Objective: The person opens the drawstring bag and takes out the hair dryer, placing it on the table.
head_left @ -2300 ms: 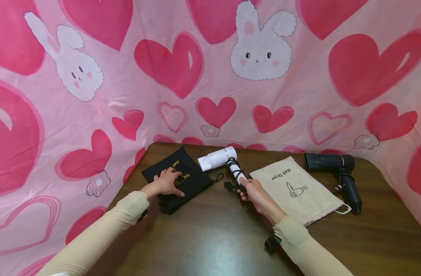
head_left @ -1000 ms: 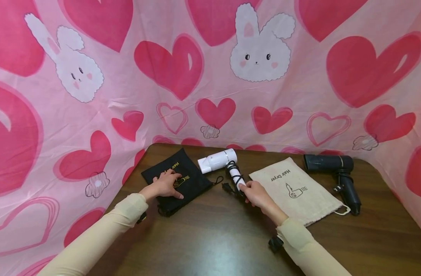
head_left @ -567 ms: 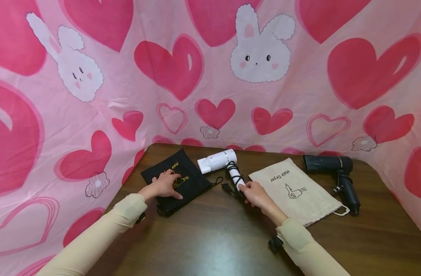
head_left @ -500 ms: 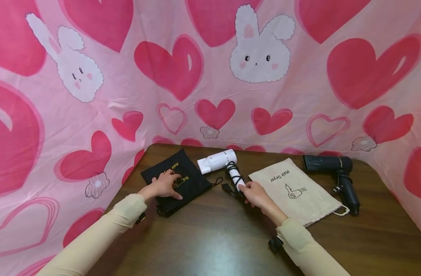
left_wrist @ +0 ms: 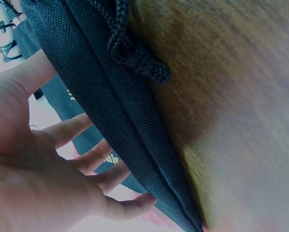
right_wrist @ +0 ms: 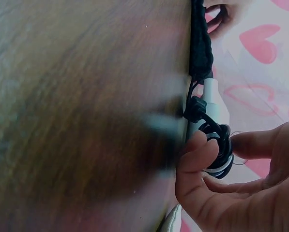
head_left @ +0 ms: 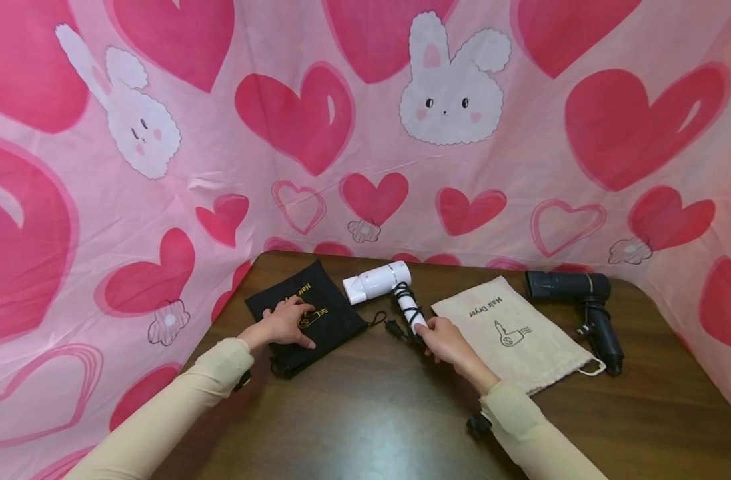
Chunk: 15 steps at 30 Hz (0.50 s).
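My left hand [head_left: 283, 323] rests with spread fingers on a black drawstring bag [head_left: 335, 300] printed in yellow, at the table's left. In the left wrist view the thumb and fingertips lie against the bag's cloth [left_wrist: 100, 87]. The right hand [head_left: 446, 340] grips the handle end of a white hair dryer [head_left: 377, 281], whose nozzle points left. A black cord [head_left: 404, 292] is wound around that handle, and its plug [head_left: 393, 327] lies beside it on the left. Seen from the right wrist, thumb and fingers [right_wrist: 258, 145] close around the corded handle.
Right of the white dryer lies a beige drawstring bag [head_left: 512, 330] marked "Hair Dryer". A black hair dryer [head_left: 596, 300] with its cord wrapped lies at the far right. The brown wooden table [head_left: 365, 413] ends at a pink heart-and-rabbit cloth [head_left: 377, 150].
The right hand has shifted slightly along the white dryer's handle towards its end, and the plug sits a little lower. The left hand stays on the black bag. The head view tilts slightly.
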### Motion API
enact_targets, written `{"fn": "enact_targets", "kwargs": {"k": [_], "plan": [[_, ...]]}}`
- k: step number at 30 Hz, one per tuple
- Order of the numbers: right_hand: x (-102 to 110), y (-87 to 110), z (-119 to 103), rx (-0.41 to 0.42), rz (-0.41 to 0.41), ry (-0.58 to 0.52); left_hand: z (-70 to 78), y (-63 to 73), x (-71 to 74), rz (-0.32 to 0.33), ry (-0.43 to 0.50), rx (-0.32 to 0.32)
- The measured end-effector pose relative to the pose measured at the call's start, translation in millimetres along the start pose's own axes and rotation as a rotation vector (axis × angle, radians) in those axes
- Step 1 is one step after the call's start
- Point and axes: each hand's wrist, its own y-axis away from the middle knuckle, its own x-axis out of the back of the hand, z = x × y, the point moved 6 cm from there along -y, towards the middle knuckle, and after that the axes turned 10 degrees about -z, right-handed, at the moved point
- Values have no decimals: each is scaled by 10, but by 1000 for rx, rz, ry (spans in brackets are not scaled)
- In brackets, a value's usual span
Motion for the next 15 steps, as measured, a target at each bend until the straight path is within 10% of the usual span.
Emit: {"fn": "enact_targets", "kwargs": {"k": [15], "plan": [[34,20,1,11,-3,-4,15,-1,6,8,-3,-4]]}}
